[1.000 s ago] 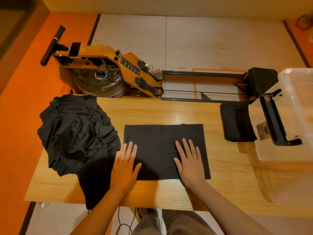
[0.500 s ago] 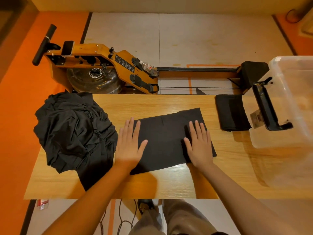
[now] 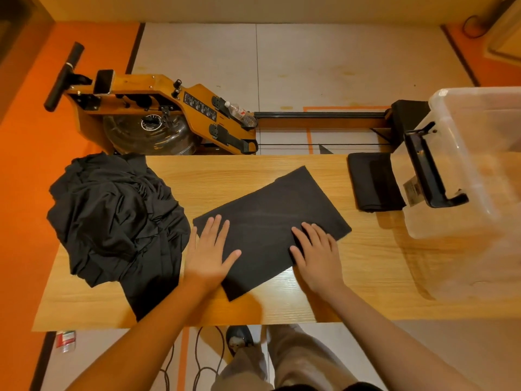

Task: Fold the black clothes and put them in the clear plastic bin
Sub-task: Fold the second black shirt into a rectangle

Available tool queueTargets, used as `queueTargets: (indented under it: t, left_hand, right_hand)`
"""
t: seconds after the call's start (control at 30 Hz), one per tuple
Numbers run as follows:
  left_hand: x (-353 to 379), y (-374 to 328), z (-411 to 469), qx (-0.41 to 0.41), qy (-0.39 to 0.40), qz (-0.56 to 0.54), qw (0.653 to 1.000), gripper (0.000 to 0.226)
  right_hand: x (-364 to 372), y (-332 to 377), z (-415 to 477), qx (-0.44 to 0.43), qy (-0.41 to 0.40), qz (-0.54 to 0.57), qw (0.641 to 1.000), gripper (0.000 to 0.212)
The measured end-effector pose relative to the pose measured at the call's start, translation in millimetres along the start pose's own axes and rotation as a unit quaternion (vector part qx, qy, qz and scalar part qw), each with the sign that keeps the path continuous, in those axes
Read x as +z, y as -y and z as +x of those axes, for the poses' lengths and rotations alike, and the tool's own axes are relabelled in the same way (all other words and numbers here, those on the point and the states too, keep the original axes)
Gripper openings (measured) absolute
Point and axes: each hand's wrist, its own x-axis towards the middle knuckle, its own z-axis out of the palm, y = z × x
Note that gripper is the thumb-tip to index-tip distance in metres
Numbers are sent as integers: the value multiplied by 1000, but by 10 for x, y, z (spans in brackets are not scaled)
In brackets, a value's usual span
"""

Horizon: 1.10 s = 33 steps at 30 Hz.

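1. The folded black garment (image 3: 270,230) lies flat on the desk (image 3: 282,306). It is a tidy rectangle set askew near the middle, well apart from the clear plastic bin (image 3: 479,142) at the right end.
2. The left hand (image 3: 210,251) rests on its near-left corner and the right hand (image 3: 318,256) on its near-right edge. The fingers (image 3: 218,230) of both are straight and spread, pressing down and gripping nothing.
3. Likely trouble: flat palms that push or slide may ruck the top layer. A lift by one edge would probably let the folds drop open on the way to the bin.
4. The heap of unfolded black clothes (image 3: 112,221) sits just beside the left hand, with a flap trailing toward the desk's near edge. A careless sweep could drag it off.
5. Count:
   - Two folded pieces: this one and a second folded piece (image 3: 372,182) just beside the bin.
   - One heap, whose garments cannot be counted.
   - One bin.
   - Two hands.
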Motion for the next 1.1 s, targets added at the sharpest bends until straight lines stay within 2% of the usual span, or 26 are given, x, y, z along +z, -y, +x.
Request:
queueTargets:
  t: [0.1, 0.17, 0.23, 0.33, 0.4, 0.47, 0.57, 0.77, 0.87, 0.97, 1.1]
  left_hand:
    - [37, -295, -287, -57, -11, -49, 997, 82]
    - [42, -448, -431, -67, -7, -71, 995, 81]
    - [59, -458, -414, -58, -19, -65, 996, 79]
    - [73, -294, -199, 15, -34, -17, 999, 73]
    - [70, -146, -86, 62, -21, 12, 998, 73]
    - [72, -22, -59, 84, -12, 26, 996, 74]
    - [103, 45, -140, 80, 6, 24, 997, 77]
    - [164, -139, -449, 26, 20, -11, 999, 82]
    - [240, -274, -687, 2, 31, -30, 999, 85]
    - [321, -318, -874, 16, 34, -14, 999, 89]
    - [288, -189, -898, 59, 17, 27, 998, 105]
  right_hand:
    - [-148, -148, 184, -18, -8, -16, 1000, 72]
    - [-217, -149, 223, -11, -10, -10, 1000, 69]
    - [-234, -32, 164, -19, -23, 9, 1000, 63]
    - [-75, 264, -116, -99, -25, 22, 995, 60]
    - [149, 424, -331, -154, -6, 0, 988, 59]
    - [342, 478, -478, -156, 17, -28, 987, 59]
    - [462, 381, -557, -135, 19, -38, 990, 58]
    - [439, 23, -533, -210, 11, -75, 975, 56]
    - [404, -171, -619, -196, 1, -90, 977, 53]
    - [385, -202, -775, -167, -1, -93, 982, 53]
    - [456, 106, -911, -147, 17, -46, 988, 75]
